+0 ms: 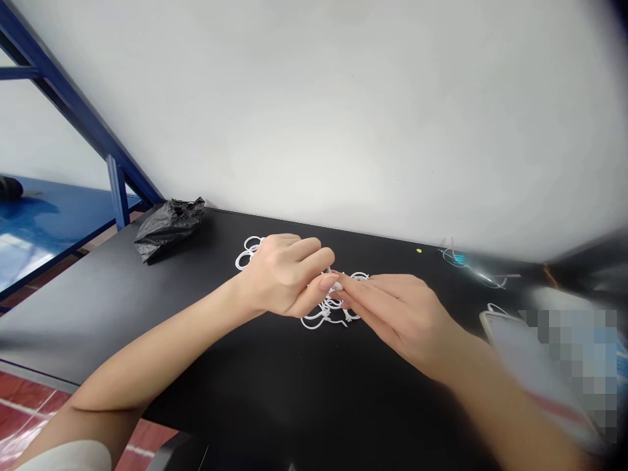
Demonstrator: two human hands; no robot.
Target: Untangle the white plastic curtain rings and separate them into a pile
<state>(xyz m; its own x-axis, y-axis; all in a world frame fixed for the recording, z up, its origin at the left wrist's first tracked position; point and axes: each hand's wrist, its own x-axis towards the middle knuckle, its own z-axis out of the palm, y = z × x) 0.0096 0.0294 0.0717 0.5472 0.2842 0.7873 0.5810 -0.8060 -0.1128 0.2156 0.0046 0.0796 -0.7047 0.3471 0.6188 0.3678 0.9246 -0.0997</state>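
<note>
My left hand point(287, 275) and my right hand point(392, 307) meet above the middle of a black table point(196, 353). Both hands pinch a thin white looped tie point(335, 283) between their fingertips. Under them lies a small heap of white looped ties point(324, 317) on the table. More white loops point(246, 252) show behind my left wrist. My left fingers are curled, and my right fingers are pressed together at the tie.
A crumpled black plastic bag point(169, 226) lies at the table's back left. A phone point(520, 347) lies at the right, partly blurred. Thin wire pieces point(471, 268) and a small yellow dot point(418, 250) sit near the white wall. A blue metal frame point(73, 111) stands at left.
</note>
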